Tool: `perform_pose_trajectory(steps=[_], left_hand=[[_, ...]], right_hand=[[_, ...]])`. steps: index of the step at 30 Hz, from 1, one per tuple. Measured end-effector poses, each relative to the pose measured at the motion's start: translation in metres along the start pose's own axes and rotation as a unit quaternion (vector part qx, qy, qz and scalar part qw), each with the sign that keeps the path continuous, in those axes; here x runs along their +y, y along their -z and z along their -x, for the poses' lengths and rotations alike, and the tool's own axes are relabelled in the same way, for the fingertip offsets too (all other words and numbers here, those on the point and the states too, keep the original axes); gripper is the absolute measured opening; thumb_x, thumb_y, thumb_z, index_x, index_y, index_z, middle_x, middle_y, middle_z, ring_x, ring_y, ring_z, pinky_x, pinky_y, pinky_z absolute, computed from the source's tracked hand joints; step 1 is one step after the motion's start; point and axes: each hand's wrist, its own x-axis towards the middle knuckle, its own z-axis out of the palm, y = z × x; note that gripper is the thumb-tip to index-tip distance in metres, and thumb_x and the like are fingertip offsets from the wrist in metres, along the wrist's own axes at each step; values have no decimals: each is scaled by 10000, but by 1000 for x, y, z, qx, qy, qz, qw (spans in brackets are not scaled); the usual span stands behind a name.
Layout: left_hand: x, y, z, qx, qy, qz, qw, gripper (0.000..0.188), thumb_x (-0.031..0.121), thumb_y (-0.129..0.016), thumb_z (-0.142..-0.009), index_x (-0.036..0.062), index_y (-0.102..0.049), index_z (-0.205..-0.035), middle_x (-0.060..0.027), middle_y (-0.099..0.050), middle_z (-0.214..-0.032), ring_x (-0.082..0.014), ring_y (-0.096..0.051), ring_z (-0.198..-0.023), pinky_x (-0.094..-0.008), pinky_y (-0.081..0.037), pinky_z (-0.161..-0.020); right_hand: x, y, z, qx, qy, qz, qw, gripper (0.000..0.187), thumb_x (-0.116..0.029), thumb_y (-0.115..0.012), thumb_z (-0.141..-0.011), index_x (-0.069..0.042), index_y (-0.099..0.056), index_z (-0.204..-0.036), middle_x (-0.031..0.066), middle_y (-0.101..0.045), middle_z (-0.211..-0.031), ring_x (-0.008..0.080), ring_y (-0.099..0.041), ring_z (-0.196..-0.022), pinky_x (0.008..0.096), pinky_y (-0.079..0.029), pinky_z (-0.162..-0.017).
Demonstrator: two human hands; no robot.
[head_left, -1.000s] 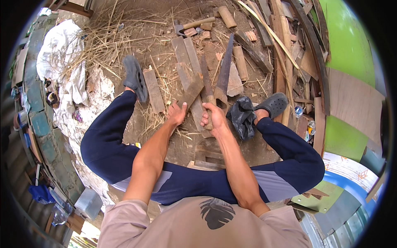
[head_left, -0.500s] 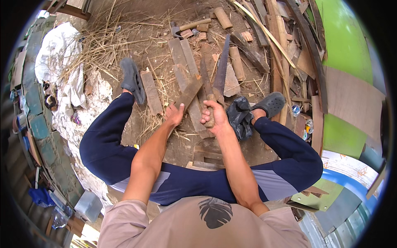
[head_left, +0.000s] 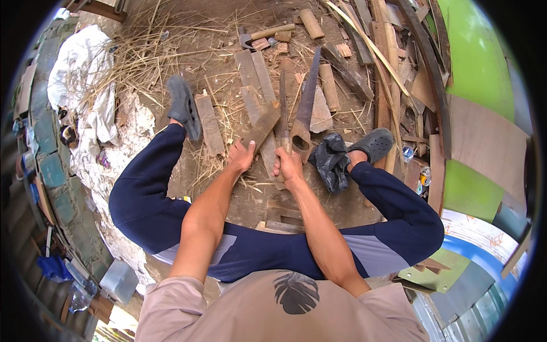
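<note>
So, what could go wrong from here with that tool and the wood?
The long-bladed tool in the right hand might slip and nick the bare left hand, which grips the wood piece close by. The handsaw lies uncovered just to the tool's right, so a careless reach could meet its blade.

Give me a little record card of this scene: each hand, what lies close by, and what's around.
Left hand: closed on the lower end of a short board
Right hand: closed on the handle of a long-bladed tool, blade pointing away from the person
Right of the tool: saw on the ground, unheld
Near the right shoe: crumpled black bag
Far left: white cloth, beside scattered straw
</note>
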Motion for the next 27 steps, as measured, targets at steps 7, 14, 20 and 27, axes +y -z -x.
perform_pose_trajectory(steps=[7, 14, 20, 27], left_hand=[[0, -3, 0, 6, -1, 6, 1000, 837, 675, -332, -962, 111, -169, -1559, -224, -205, -1568, -392, -197, -1460, -515, -157, -1182], [-3, -2, -3, 11, -12, 9, 1000, 846, 677, -336, -957, 115, -159, -1563, -224, -195, -1577, -393, -180, -1468, -508, -151, -1186], [-3, -2, -2, 1, -4, 5, 1000, 861, 685, -330, -953, 108, -145, -1566, -228, -178, -1585, -394, -169, -1474, -510, -147, -1189], [-8, -5, -7, 4, -20, 4, 1000, 867, 692, -319, -952, 108, -137, -1567, -227, -181, -1584, -393, -168, -1474, -506, -147, -1191]], right_hand=[[0, 13, -9, -137, -91, -241, 957, 203, -247, -614, -905, -89, -505, -840, -17, -417, -532, 130, -418, -409, 299, -397, -457], [-26, 15, 10, -115, -46, -141, 982, 199, -240, -609, -919, -89, -502, -845, -7, -417, -548, 134, -416, -414, 305, -403, -462], [-29, 6, 21, -43, 112, -90, 989, 189, -217, -611, -900, -80, -487, -860, 13, -442, -586, 140, -430, -440, 332, -416, -462], [3, 5, -10, -62, -41, -73, 995, 165, -193, -603, -878, -75, -491, -849, 5, -422, -555, 135, -423, -423, 324, -417, -461]])
